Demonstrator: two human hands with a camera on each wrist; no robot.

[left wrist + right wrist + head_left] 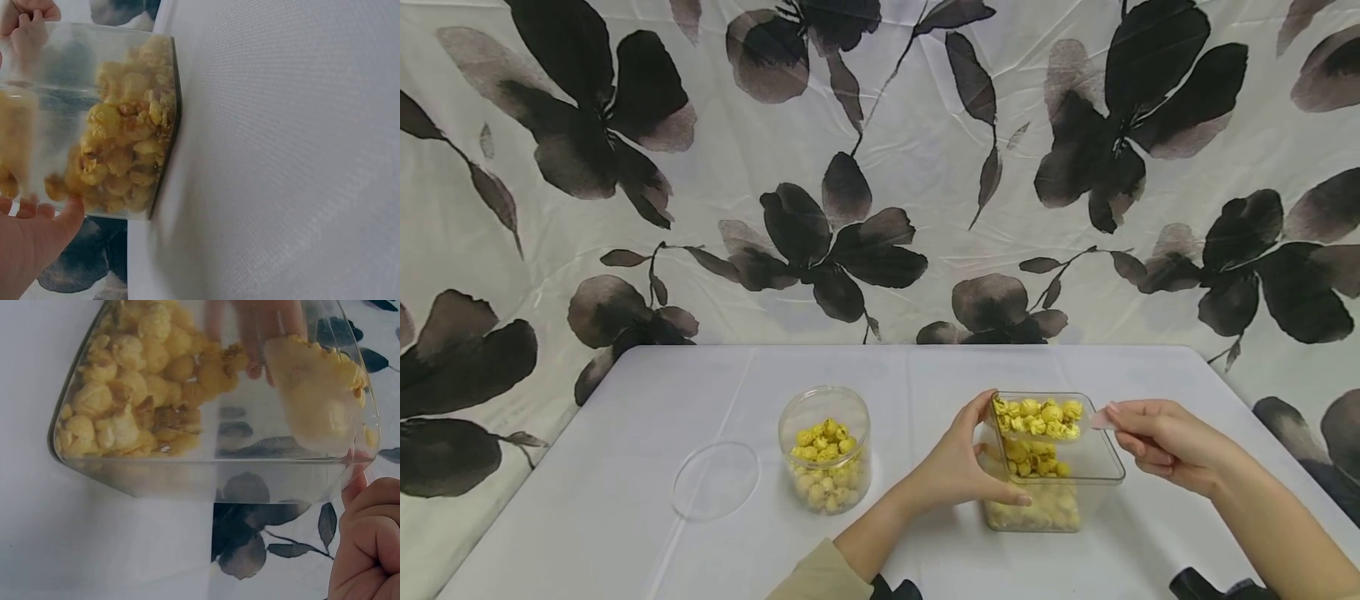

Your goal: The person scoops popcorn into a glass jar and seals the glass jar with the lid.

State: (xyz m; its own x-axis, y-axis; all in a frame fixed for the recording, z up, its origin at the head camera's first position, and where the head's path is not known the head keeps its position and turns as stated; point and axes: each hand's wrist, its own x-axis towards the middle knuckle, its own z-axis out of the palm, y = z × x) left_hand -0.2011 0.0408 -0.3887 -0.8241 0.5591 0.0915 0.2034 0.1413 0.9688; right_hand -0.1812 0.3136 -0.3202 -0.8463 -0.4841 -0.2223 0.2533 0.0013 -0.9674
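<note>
A clear square container (pixel 1060 500) partly filled with yellow popcorn stands on the white table (pixel 700 392) at the front right. My left hand (pixel 973 457) grips its left wall, thumb at the rim. In the left wrist view the container (pixel 112 125) fills the left side, with my left hand (pixel 31 237) against it. My right hand (pixel 1131 425) pinches the handle of a clear scoop (pixel 1039 417) heaped with popcorn, level over the container's far part. From the right wrist I see the container (pixel 206 412), the loaded scoop (pixel 312 394) and my right hand (pixel 369 544).
A round clear jar (pixel 824 450), open and about half full of yellow popcorn, stands left of the container. Its clear round lid (pixel 715 481) lies flat further left. A floral black-and-white cloth (pixel 880 167) hangs behind the table.
</note>
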